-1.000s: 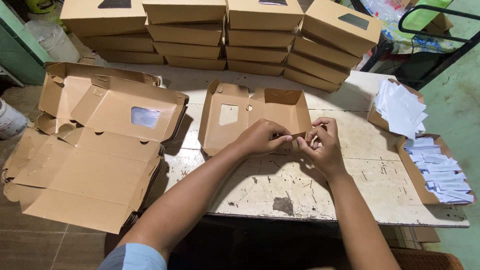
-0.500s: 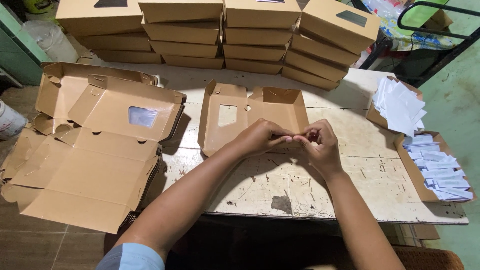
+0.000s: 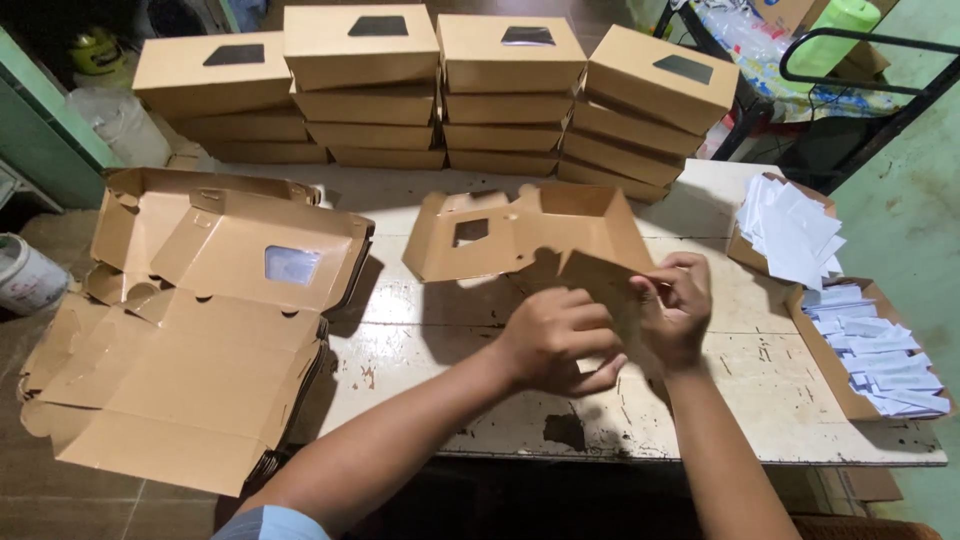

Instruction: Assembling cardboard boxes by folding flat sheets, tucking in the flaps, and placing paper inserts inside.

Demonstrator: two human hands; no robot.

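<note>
A: Landmark = the worn white table point(image 3: 700, 420). What's on and around it, biggest first?

B: Off its left edge: big stack of flat brown box blanks point(image 3: 190, 340), unfolded, top one with a clear window. It overhangs the table's left side and reaches toward the floor.

A: Next?

B: Along the table's far edge: four stacks of finished brown window boxes point(image 3: 440, 90), lids shut, dark windows on top. The right stack sits skewed.

A: Work piece?

B: Half-folded brown box point(image 3: 520, 235), mid-table, open, window flap standing at its left. Its near flap point(image 3: 600, 285) tilts up toward the person, between the two hands.

A: Right side of the table?

B: Two shallow cardboard trays. The far one holds loose white paper slips point(image 3: 790, 230). The near one point(image 3: 870, 350), at the table's right edge, holds small white and pale blue packets in rows.

A: Hands?

B: Left hand point(image 3: 560, 340): fingers curled, gripping the near flap from its left side, over the table's middle. Right hand point(image 3: 678, 310): fingers bent, pinching the same flap's right edge. Both closed on the cardboard, close together, just apart.

A: Anything else?

B: White bucket point(image 3: 25, 275) on the floor, well left of the table.
</note>
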